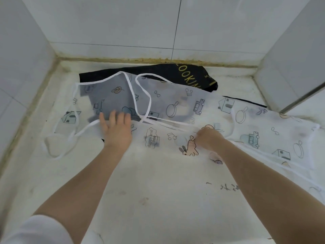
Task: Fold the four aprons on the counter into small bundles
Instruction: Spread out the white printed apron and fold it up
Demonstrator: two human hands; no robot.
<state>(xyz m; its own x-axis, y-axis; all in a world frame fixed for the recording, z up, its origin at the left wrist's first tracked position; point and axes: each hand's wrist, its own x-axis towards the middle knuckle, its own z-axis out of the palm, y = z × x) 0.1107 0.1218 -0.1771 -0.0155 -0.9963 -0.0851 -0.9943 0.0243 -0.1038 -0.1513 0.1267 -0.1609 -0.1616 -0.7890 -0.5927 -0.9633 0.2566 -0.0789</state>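
Observation:
A translucent white apron (177, 106) printed with cartoon houses, cars and pans lies spread across the counter (149, 191). Its white straps (142, 95) loop over its upper part. Beneath it, at the back, a black apron (190, 73) with yellow lettering sticks out. My left hand (117, 129) presses flat, fingers straight, on the white apron's left part. My right hand (209, 138) has its fingers curled and pinches the apron's fabric near a cartoon animal print. More printed white fabric (274, 138) extends to the right; whether it is a separate apron I cannot tell.
Tiled walls close the counter in at the back (123, 23), the left (21, 59) and the right (295, 59), with a grimy seam along the back edge. A loose white strap loop (58, 147) lies on the counter at the left.

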